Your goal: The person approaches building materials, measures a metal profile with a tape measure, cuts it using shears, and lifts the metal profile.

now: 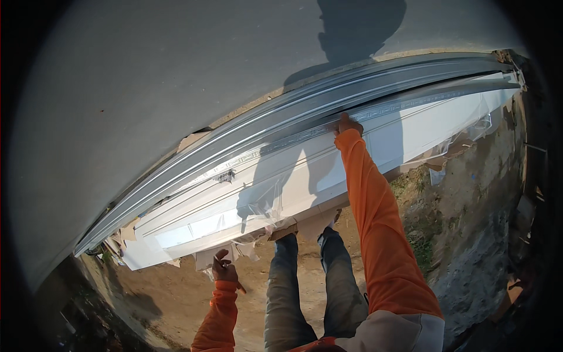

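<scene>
Toward the far edge of the white panels, right hand is on a long grey metal strip with a row of small marks along it. Fingers look bent at its near side, but honestly can't tell if they've actually got hold of it. Strip lies lengthwise over the panels, reaching about to their right end. Left hand hangs just off the near edge, loosely half curled; can't make out if it's holding anything. Beyond the strip, ribbed metal channels run along the far edge. Clear plastic film is bunched up at the near edge, bare dirt below.
</scene>
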A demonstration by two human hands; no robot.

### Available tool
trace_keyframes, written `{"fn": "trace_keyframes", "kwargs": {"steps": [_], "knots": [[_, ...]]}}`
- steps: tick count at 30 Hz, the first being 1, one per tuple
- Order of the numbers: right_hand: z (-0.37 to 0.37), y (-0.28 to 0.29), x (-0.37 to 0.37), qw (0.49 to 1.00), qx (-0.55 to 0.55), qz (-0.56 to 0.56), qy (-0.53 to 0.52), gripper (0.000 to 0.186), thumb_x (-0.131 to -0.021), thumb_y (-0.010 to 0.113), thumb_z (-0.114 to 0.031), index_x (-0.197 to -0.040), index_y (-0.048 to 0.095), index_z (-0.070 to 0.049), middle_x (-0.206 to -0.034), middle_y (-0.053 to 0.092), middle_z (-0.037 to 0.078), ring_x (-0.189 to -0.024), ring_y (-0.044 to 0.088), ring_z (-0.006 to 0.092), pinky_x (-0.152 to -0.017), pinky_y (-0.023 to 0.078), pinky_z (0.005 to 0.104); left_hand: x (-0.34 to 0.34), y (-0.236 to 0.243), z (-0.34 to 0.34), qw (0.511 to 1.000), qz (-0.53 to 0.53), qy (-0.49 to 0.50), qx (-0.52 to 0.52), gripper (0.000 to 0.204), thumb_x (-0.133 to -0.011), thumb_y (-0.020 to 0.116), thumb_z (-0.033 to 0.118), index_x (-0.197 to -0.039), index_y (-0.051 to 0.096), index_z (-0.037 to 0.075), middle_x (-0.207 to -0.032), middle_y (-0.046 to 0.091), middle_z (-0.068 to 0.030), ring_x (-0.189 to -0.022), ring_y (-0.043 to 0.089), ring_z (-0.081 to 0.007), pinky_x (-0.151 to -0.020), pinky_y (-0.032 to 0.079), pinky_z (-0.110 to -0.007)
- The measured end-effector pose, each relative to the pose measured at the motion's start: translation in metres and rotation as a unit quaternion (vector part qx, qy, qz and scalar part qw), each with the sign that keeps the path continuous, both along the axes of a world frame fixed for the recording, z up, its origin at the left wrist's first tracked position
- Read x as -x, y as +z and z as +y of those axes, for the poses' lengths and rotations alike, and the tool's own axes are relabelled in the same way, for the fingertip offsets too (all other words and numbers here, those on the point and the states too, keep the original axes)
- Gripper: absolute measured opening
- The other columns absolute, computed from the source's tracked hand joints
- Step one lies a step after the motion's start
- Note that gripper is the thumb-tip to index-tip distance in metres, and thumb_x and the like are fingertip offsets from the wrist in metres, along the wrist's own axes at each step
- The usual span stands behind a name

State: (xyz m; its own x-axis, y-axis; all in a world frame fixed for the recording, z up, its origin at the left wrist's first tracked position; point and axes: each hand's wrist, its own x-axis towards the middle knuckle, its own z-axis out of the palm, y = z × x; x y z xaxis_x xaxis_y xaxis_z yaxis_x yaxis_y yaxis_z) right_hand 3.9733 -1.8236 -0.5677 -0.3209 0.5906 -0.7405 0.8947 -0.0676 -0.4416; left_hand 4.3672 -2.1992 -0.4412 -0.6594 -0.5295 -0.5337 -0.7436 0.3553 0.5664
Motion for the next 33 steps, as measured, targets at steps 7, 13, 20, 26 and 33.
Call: {"fn": "trace_keyframes", "kwargs": {"steps": [7,13,20,26,33], "knots": [[0.042,-0.048,0.008,0.997,-0.034,-0.054,0.036,0.048,-0.078,0.057,-0.039,-0.102,0.051,0.002,-0.096,0.061,0.017,-0.09,0.062,0.0308,-0.073,0.051,0.0383,-0.034,0.02,0.093,0.987,-0.049,0.097,-0.118,0.048,-0.066,0.043,-0.011,-0.111,0.051,0.005,-0.099,0.061,-0.0076,-0.069,0.054,-0.0114,-0.061,0.045,-0.024],[-0.005,0.0,0.002,0.995,0.016,-0.024,-0.095,0.043,-0.078,0.06,-0.043,-0.071,0.057,0.0,-0.061,0.057,0.009,-0.047,0.054,0.0179,-0.043,0.043,0.0304,-0.006,0.03,0.116,0.984,-0.03,0.114,-0.136,0.048,-0.067,0.044,-0.009,-0.113,0.05,0.004,-0.1,0.062,-0.0089,-0.07,0.055,-0.012,-0.062,0.046,-0.024],[0.082,-0.108,-0.005,0.986,-0.04,0.116,0.11,0.042,-0.077,0.06,-0.042,-0.07,0.056,0.0,-0.061,0.057,0.007,-0.047,0.053,0.015,-0.045,0.043,0.0278,0.13,-0.054,0.048,0.92,0.02,0.329,-0.21,0.052,-0.07,0.04,-0.001,-0.121,0.046,0.005,-0.104,0.062,-0.011,-0.083,0.06,-0.0196,-0.065,0.047,-0.028],[0.026,0.002,-0.008,0.998,0.017,0.054,0.005,0.043,-0.076,0.061,-0.042,-0.074,0.056,0.001,-0.06,0.057,0.006,-0.047,0.052,0.0133,-0.047,0.045,0.0238,0.191,-0.091,-0.091,0.78,0.118,0.557,-0.258,0.057,-0.074,0.035,0.003,-0.131,0.033,0.007,-0.123,0.05,-0.0095,-0.11,0.052,-0.0239,-0.087,0.043,-0.037],[0.008,0.013,-0.009,0.99,0.045,0.091,-0.093,0.047,-0.075,0.065,-0.042,-0.092,0.055,0.001,-0.078,0.056,0.008,-0.065,0.055,0.0156,-0.058,0.052,0.0241,0.201,-0.127,-0.201,0.665,0.235,0.629,-0.328,0.045,-0.073,0.039,0.006,-0.117,0.04,-0.005,-0.118,0.046,-0.0189,-0.105,0.05,-0.0333,-0.088,0.046,-0.041]]}}
